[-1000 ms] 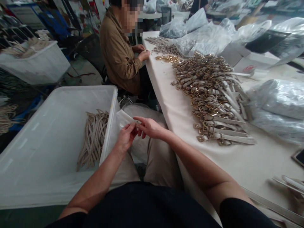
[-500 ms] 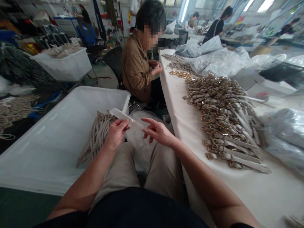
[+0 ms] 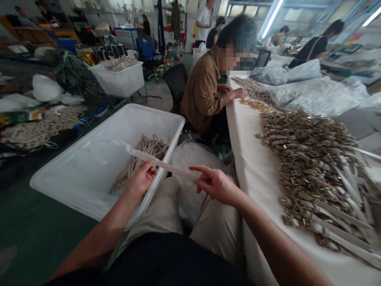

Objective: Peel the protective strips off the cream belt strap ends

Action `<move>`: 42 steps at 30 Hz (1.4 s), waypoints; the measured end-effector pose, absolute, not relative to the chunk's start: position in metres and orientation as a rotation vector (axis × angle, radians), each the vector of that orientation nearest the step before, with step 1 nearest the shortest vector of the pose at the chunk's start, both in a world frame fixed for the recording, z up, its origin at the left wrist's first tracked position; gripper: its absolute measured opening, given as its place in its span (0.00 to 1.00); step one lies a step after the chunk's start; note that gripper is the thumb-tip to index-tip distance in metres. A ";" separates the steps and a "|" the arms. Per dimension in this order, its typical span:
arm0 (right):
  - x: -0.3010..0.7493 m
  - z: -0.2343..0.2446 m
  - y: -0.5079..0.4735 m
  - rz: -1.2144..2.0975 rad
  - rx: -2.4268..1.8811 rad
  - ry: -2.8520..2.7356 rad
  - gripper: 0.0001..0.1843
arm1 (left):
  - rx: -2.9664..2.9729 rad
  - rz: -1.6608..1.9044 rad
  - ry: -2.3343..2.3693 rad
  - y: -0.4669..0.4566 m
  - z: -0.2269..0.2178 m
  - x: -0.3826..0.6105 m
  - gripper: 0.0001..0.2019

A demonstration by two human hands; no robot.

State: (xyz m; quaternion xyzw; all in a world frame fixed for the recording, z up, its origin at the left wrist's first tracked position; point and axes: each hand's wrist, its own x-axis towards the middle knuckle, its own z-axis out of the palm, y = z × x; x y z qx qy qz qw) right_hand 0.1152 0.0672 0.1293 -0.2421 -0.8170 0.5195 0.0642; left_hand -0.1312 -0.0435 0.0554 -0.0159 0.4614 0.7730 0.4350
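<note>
A pale strap (image 3: 166, 165) is gripped by the left hand (image 3: 140, 179) over the tub's (image 3: 89, 159) right rim, far end pinched loosely in the right hand (image 3: 217, 186).

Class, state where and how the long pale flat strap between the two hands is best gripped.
Pinch the long pale flat strap near its middle, across the flat faces, coming from below as the left hand does: it is thin, narrow and lies nearly level.
</note>
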 end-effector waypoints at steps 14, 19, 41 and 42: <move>0.143 0.123 0.061 1.746 -0.879 -2.323 0.24 | -0.016 1.654 1.030 -0.040 0.030 -0.089 0.15; 0.124 0.101 0.054 1.790 -0.873 -2.268 0.20 | 0.049 1.506 0.927 -0.038 0.028 -0.048 0.16; 0.122 0.097 0.067 0.817 -0.181 -2.340 0.07 | -0.003 1.389 0.894 -0.040 0.045 -0.052 0.11; 0.118 0.088 0.069 0.842 -0.172 -2.344 0.08 | 0.014 1.383 0.883 -0.041 0.043 -0.049 0.10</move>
